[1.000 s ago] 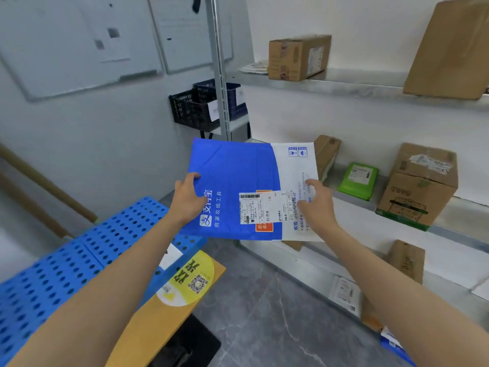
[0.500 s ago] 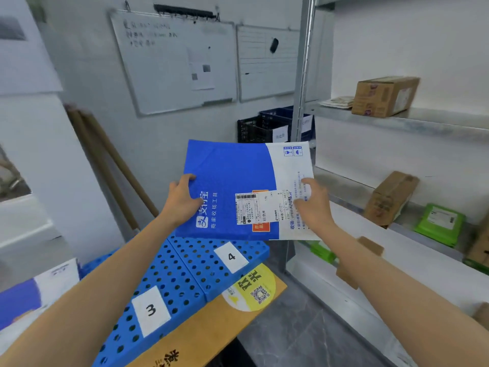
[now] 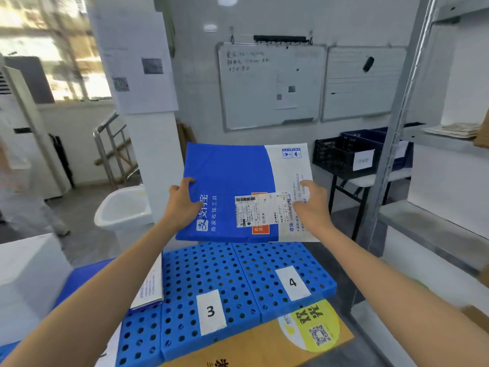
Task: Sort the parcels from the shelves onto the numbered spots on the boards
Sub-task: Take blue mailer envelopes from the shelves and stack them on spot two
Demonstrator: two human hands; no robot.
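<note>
A flat blue-and-white plastic mailer parcel with a printed shipping label is held up in the air by both hands, above the far edge of the blue perforated plastic boards and clear of them. The left hand is closed on the parcel's blue left edge, thumb on top and fingers hidden beneath. The right hand is closed on the white right part, thumb laid over the printed face beside the label, the other fingers out of sight behind. On the boards below, a white card marked 3 and a white card marked 4 are seen on neighbouring panels, both uncovered. A second flat mailer, white with blue print, is lying on the panel to the left of spot 3, partly hidden by the left forearm. A yellow round sticker with a QR code is fixed on the brown surface just in front of the boards. The grey metal shelf rack stands at the right.
</note>
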